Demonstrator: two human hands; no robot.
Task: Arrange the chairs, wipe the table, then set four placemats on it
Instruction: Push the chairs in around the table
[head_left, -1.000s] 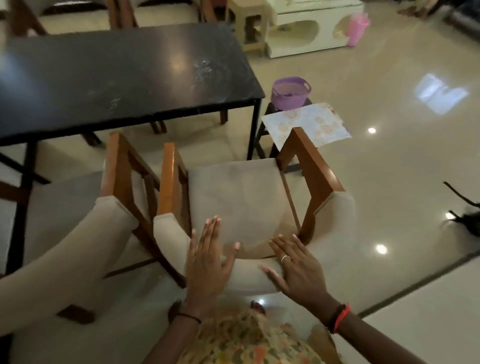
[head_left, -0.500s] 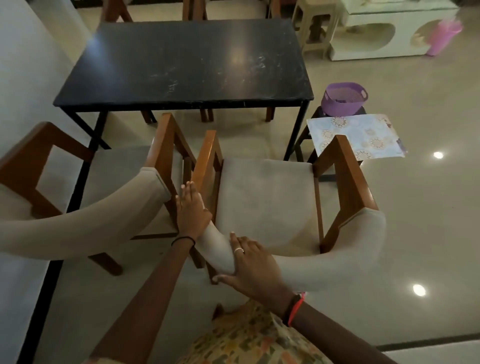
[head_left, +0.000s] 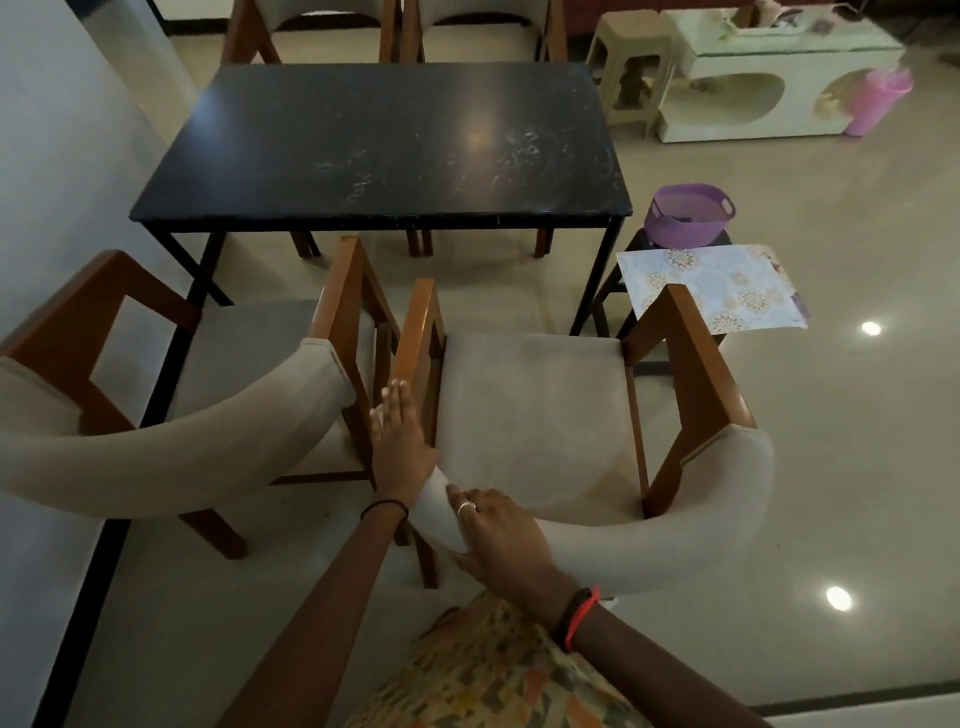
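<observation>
A wooden armchair (head_left: 535, 415) with a beige seat and curved padded back stands in front of me, facing the black table (head_left: 384, 145). My left hand (head_left: 400, 441) lies flat with straight fingers against the chair's left arm and back corner. My right hand (head_left: 498, 530) grips the padded backrest near its left end, fingers curled over the top. A second matching chair (head_left: 208, 374) stands close on the left, its arm almost touching the first. Patterned placemats (head_left: 711, 286) lie on a dark stool right of the table.
Two more chairs (head_left: 395, 26) sit at the table's far side. A purple basket (head_left: 688, 215) rests on the stool behind the placemats. A beige plastic stool (head_left: 631, 67), a white low unit (head_left: 779, 83) and a pink container (head_left: 875, 101) stand at the back right. A wall runs along the left.
My left hand has moved from the backrest's middle to the chair's left arm, and my right hand slid left along the backrest and took hold. My view has lifted and shows the whole table.
</observation>
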